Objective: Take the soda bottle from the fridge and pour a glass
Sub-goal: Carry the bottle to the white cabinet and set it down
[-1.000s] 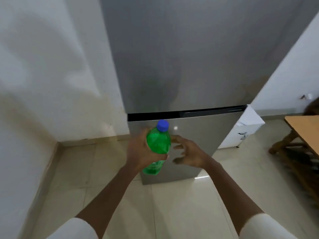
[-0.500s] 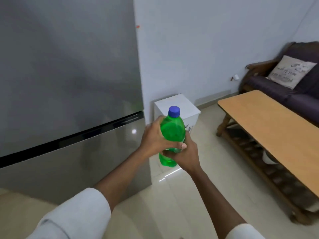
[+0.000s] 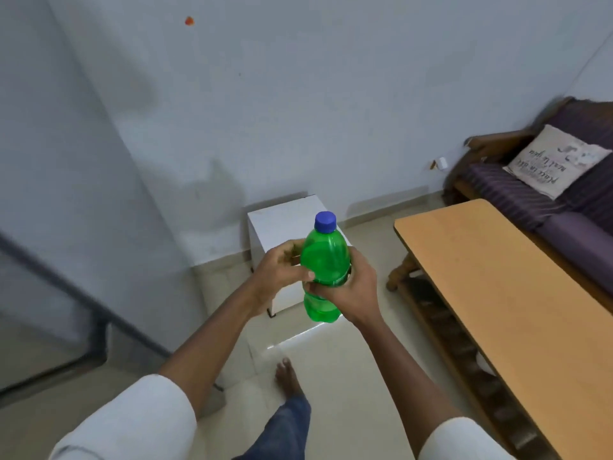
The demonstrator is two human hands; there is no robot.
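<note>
A green soda bottle (image 3: 325,257) with a blue cap (image 3: 325,222) stands upright in mid-air in front of me, cap closed. My left hand (image 3: 282,270) wraps its left side, thumb across the front. My right hand (image 3: 356,290) grips its middle from the right and below. The grey fridge (image 3: 59,227) stands shut at the far left, blurred. No glass is in view.
A wooden coffee table (image 3: 517,310) with a lower shelf runs along the right. A purple sofa (image 3: 537,200) with a printed cushion (image 3: 554,164) sits behind it. A small white box (image 3: 285,217) stands on the tiled floor by the wall. My bare foot (image 3: 288,380) is below.
The view has swung right, away from the fridge toward the table and sofa. My right hand, open a second ago, now grips the bottle alongside the left. A foot has stepped forward.
</note>
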